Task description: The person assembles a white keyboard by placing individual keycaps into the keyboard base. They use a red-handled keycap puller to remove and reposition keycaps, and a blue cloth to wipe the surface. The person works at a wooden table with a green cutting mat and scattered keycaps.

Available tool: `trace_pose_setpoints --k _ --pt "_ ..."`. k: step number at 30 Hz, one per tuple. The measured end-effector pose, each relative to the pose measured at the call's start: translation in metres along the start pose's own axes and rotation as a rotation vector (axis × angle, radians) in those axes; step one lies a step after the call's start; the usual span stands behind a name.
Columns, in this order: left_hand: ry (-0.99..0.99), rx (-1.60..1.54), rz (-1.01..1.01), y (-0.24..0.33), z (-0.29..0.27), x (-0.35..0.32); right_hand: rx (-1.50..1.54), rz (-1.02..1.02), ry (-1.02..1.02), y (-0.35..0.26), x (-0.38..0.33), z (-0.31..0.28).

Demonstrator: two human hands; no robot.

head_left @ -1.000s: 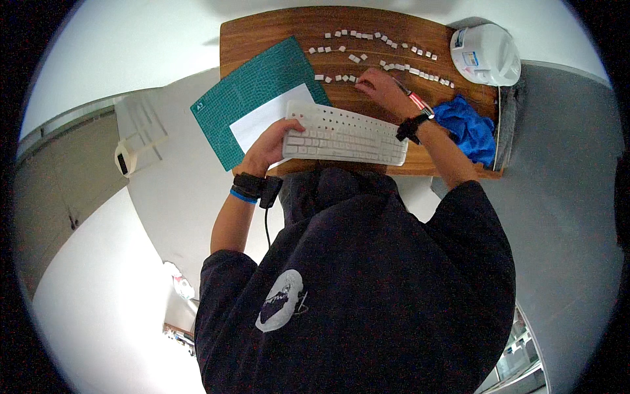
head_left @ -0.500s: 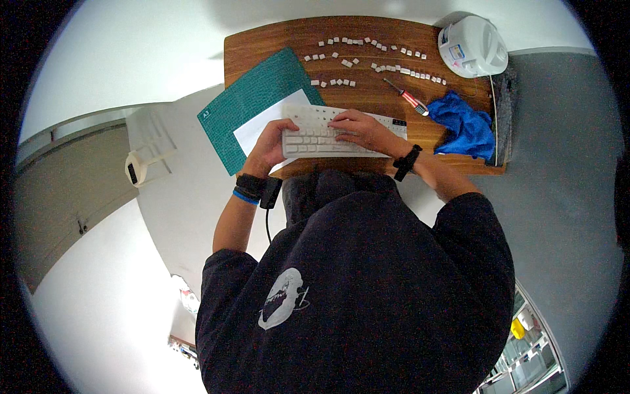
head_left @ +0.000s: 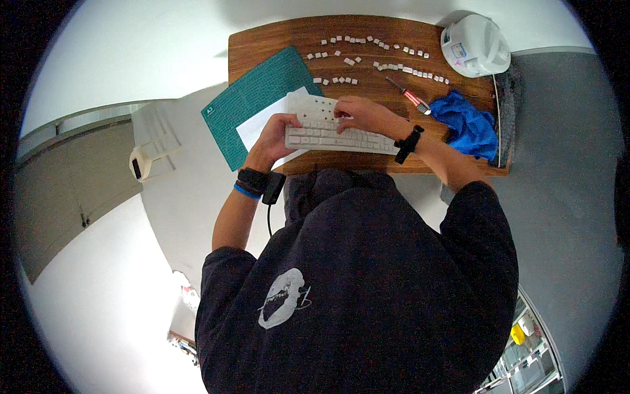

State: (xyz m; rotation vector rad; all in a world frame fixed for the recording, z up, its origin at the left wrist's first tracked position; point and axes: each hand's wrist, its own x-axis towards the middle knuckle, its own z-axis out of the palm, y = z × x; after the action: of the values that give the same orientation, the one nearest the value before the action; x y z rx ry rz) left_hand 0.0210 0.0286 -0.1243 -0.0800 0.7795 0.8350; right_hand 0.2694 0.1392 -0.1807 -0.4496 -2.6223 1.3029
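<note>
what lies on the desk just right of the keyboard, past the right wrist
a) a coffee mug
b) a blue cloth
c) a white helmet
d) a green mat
b: the crumpled blue cloth lies just right of the keyboard, past the right hand; the green mat is on the left side and the white helmet sits at the far corner.

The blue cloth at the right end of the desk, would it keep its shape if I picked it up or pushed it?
Probably not. The blue cloth lies crumpled in soft folds, so it would likely droop from the fingers. It looks thin, so probably light. Pushed across the wooden desk, it would likely bunch up rather than roll or tip.
</note>
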Motion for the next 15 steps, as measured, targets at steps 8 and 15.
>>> trace_pose_setpoints --k 8,15 --pt "0.065 0.02 -0.041 0.008 0.003 0.005 0.074 0.056 -0.009 0.011 0.003 0.004" --pt "0.044 0.058 -0.043 0.02 0.007 0.009 0.244 0.301 0.126 0.028 -0.007 -0.002"
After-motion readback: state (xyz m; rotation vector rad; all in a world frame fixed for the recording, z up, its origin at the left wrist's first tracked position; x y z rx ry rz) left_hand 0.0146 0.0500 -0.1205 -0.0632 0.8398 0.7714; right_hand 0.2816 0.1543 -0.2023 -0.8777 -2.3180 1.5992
